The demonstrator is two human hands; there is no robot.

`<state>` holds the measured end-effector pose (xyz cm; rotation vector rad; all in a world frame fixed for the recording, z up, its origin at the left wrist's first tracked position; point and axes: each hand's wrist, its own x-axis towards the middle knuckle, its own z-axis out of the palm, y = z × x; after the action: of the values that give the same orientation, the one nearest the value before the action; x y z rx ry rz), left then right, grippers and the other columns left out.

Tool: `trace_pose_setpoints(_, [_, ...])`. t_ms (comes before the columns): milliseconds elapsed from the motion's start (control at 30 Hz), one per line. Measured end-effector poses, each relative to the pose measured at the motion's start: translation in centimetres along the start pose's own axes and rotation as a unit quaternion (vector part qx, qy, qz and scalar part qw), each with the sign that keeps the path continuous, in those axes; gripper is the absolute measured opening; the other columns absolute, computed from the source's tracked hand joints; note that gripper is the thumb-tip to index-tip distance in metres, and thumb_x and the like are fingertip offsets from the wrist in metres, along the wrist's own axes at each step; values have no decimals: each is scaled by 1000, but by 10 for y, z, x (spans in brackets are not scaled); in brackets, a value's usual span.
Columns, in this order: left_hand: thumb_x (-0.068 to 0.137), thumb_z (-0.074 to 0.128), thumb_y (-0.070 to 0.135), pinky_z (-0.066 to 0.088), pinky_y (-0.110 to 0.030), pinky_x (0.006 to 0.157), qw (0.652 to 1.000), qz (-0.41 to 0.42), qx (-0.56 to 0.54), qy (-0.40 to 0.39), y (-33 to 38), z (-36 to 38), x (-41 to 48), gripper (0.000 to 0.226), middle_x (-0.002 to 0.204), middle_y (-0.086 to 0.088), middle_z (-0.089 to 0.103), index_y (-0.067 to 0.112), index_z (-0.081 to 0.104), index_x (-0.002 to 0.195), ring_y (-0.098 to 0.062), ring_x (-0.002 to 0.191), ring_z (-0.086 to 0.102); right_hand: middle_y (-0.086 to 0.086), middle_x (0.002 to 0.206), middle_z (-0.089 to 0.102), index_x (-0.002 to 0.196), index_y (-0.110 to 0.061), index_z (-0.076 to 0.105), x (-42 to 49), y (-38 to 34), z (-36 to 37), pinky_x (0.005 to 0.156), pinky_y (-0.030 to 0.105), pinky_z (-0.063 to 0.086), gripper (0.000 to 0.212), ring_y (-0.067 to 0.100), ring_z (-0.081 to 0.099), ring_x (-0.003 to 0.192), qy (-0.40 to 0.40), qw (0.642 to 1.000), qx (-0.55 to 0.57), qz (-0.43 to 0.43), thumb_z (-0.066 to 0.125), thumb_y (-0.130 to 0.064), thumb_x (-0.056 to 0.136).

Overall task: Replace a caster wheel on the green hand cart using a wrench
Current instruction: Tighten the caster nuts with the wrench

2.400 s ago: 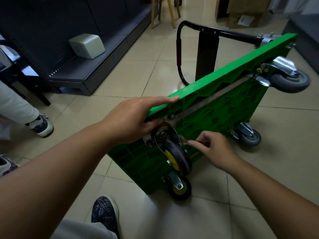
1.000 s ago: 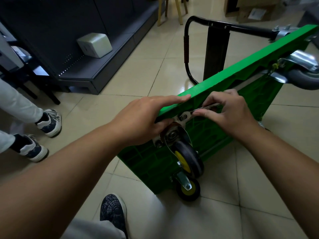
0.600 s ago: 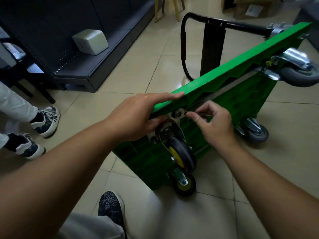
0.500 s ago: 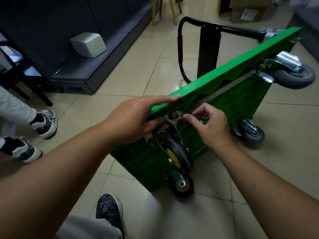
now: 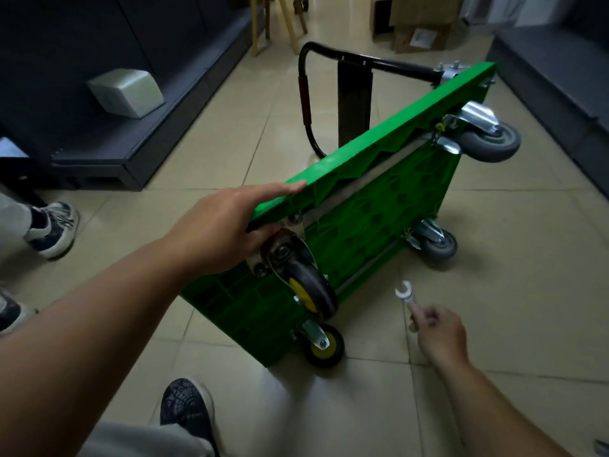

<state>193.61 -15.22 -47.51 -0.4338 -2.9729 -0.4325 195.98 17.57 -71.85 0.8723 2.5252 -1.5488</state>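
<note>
The green hand cart (image 5: 375, 206) stands on its long edge on the tiled floor, underside facing me. My left hand (image 5: 224, 232) grips its upper near corner, fingers over the top edge and thumb below. Just under that hand sits a black caster with a yellow hub (image 5: 309, 288). A second yellow-hub caster (image 5: 324, 346) touches the floor below it. Two grey casters (image 5: 491, 140) (image 5: 438, 245) are at the far end. My right hand (image 5: 440, 333) holds a silver open-end wrench (image 5: 406, 293) away from the cart, jaw pointing up.
The cart's black handle (image 5: 329, 54) lies on the floor behind it. A dark low shelf (image 5: 138, 150) with a pale box (image 5: 127, 92) runs along the left. Another person's shoes (image 5: 52, 227) stand at left. My own shoe (image 5: 186, 407) is near. Cardboard boxes (image 5: 415, 31) are at back.
My right hand has pulled the wrench off the caster's mounting bolt and moved down and right, clear of the cart. My left hand stays on the cart's corner.
</note>
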Motion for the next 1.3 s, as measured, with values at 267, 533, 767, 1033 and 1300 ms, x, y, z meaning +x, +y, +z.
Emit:
trace_pose_setpoints(267, [91,71,32,56,-46,88,1000,-8,-18,-20,9,-1,-2,70,136,-1,66,60,40,149,-28,108,67,18,72,61,92,3,68,-45,116,53,52,27,35,14,23,52,59,-90,967,51,234,59,11,89])
trace_pose_setpoints(533, [87,66,35,57,-46,95,998,-29,-53,-31,13,-6,-3,69,136,2,64,53,44,150,-23,112,67,23,81,73,84,-1,73,-60,159,60,77,46,59,14,37,72,77,-45,967,-30,250,82,1,73])
trace_pose_setpoints(767, [89,69,33,54,-50,102,997,-27,-61,-26,11,-7,-3,67,141,5,63,51,46,149,-21,124,64,13,78,70,75,-9,71,-53,161,57,71,35,48,14,34,66,79,-51,978,-103,176,85,-9,77])
trace_pose_setpoints(1033, [87,65,37,55,-53,100,997,-20,-66,-39,10,-8,-3,69,145,4,61,58,42,149,-25,124,64,27,116,55,118,-5,61,-35,182,-7,88,54,47,54,45,51,110,77,946,-290,124,84,-31,77])
trace_pose_setpoints(1300, [90,68,31,54,-54,100,997,-21,-67,-41,9,-8,-3,70,144,3,62,58,41,149,-28,122,65,35,107,58,95,9,64,-29,192,-16,91,54,51,20,50,61,95,47,956,-197,214,77,1,83])
